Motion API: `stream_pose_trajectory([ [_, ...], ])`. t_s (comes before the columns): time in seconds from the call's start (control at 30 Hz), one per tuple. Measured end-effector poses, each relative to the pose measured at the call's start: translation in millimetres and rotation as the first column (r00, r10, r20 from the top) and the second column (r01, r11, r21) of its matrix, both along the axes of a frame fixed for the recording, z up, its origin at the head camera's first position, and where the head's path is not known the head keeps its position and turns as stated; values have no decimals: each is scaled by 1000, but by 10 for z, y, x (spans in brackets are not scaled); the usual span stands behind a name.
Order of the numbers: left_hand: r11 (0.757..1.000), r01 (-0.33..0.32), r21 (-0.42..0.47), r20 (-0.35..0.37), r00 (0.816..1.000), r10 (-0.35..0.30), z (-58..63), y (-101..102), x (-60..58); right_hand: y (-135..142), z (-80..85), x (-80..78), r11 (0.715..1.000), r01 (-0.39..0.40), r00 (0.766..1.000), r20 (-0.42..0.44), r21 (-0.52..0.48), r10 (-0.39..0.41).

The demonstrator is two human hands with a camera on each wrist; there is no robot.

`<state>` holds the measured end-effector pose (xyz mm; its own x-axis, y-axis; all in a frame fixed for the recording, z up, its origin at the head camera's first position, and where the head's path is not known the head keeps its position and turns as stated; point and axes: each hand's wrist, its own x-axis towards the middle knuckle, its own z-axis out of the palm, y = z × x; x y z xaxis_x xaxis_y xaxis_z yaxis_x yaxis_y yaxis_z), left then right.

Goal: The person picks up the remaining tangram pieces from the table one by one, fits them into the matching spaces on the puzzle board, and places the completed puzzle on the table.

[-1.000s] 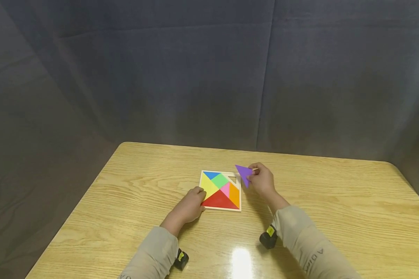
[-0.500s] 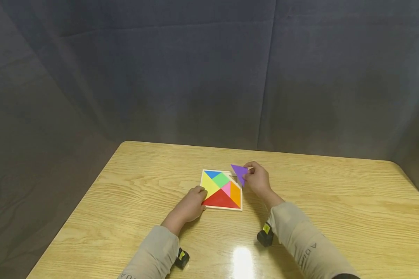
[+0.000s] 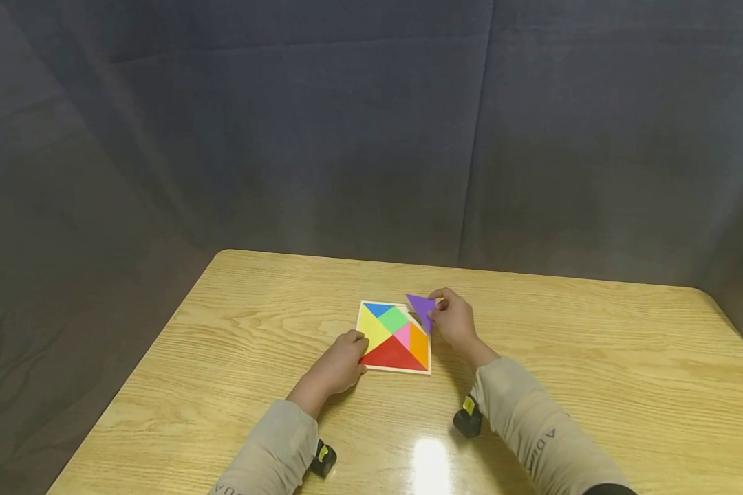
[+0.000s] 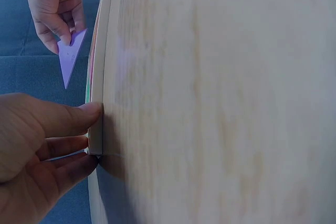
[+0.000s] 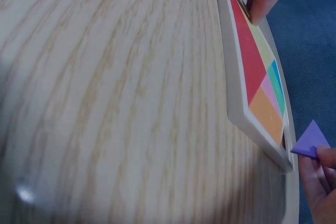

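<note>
A wooden tangram tray (image 3: 399, 371) lies on the table with coloured pieces fitted in it: yellow (image 3: 371, 330), red (image 3: 395, 353), orange (image 3: 418, 345), pink, green and blue. My left hand (image 3: 338, 364) grips its near left corner; in the left wrist view the thumb (image 4: 90, 109) presses the tray's side and the fingers curl at the corner. Between thumb and fingers my right hand (image 3: 455, 324) pinches a purple triangle (image 3: 421, 309). That piece hangs tilted just above the tray's far right corner, partly covering the bare slot there.
The pale wooden table (image 3: 235, 330) spreads around the tray on all sides. Beyond its far edge hangs a dark grey curtain (image 3: 347, 151). Black wrist cameras (image 3: 468, 418) sit beneath both sleeves, close to the tabletop.
My right hand has moved left with the purple triangle, bringing it from beside the tray to over its far right corner. The left hand keeps its grip on the tray.
</note>
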<state>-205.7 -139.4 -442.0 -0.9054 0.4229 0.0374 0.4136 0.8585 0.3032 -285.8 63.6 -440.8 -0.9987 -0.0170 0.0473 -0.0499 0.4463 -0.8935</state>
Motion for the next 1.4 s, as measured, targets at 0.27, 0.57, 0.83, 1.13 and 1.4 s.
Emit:
stream_pose_trajectory([
  [0.27,1000,-2,-12,7,1000,2,-11,9,-3,-9,-35,-14,999,-12,999,-35,51,14],
  [0.57,1000,-1,-12,-6,1000,1,-1,15,5,-20,-80,-32,994,-29,997,-70,103,36],
  [0.83,1000,-1,-14,1,1000,1,1,18,2,-34,-87,-31,990,-44,996,-73,135,55],
  [1.13,1000,4,-9,6,1000,-4,8,23,13,-57,-93,-38,987,-61,997,-40,146,68],
  [1.4,1000,-1,-12,7,1000,1,17,22,16,-74,-79,-46,984,-74,997,-15,159,77],
])
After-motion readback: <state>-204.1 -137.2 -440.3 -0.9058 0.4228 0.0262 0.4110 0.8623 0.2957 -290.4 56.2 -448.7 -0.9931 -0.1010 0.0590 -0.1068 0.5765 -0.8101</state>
